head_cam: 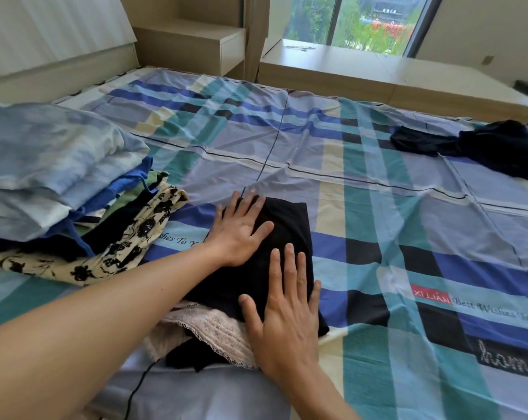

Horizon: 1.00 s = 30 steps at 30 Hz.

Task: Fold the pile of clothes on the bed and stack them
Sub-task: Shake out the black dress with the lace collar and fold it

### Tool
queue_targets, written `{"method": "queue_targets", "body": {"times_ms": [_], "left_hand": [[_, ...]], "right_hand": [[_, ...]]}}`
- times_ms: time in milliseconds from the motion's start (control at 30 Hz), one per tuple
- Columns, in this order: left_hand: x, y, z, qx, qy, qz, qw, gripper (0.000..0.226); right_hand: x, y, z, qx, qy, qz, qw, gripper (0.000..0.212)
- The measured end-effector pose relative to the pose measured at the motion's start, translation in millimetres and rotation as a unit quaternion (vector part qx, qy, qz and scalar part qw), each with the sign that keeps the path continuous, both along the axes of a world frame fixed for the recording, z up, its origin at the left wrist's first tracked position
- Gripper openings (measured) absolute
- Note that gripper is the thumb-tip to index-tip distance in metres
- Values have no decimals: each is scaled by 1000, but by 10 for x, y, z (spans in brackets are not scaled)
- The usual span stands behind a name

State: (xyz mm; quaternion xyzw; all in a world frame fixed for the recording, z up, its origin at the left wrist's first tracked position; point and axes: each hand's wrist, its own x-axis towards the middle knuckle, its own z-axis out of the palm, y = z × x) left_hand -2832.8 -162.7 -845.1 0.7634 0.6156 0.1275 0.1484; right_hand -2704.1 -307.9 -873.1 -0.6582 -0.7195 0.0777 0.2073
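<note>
A folded black garment (pixel 287 225) lies on the checked bed sheet (pixel 408 207) in front of me. My left hand (pixel 238 228) lies flat on its far left part, fingers spread. My right hand (pixel 284 310) presses flat on its near right part. Under the black piece a pale pink lace garment (pixel 214 328) sticks out toward me, with more dark cloth beneath it. To the left stands a stack of clothes: light blue tie-dye pieces (pixel 44 165) on top, blue and green ones below, and a cream fabric with black flowers (pixel 129 247) at the bottom.
A crumpled dark garment (pixel 493 147) lies at the far right of the bed. A black cable (pixel 138 386) runs over the sheet near me. A headboard (pixel 59 56) and bedside cabinet (pixel 196 47) stand beyond the bed on the left, a low window ledge (pixel 378 71) beyond it.
</note>
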Motion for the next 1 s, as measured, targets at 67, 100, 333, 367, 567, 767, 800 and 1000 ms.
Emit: {"method": "queue_targets", "body": {"times_ms": [67,100,333,367,567,767,800,1000], "left_hand": [[-17,-113,134,-53,-35,127,990,83],[-34,-155,184,-82,-50,178,979,90],[-426,-353,271,-301,-233,225,897,100],[-457,-358,280,-321,-252,222,886,100],[-411,-510,339,-437,-360,158,809,54],[-130,-634,312,-414,-504,131,747,54],[-93,-655,318,-404,-528,124,737,54],[-64,-752,554,-366,-579,113,720,38]], "right_hand": [[25,-2,29,-12,18,9,1000,84],[41,1,52,-20,25,18,999,85],[411,172,521,-37,332,-47,941,65],[475,222,565,-79,347,-56,933,68],[608,379,609,-246,436,-57,864,97],[729,411,628,-268,524,-70,806,78],[749,407,622,-266,533,-69,801,72],[762,458,769,-243,529,-46,812,44]]}}
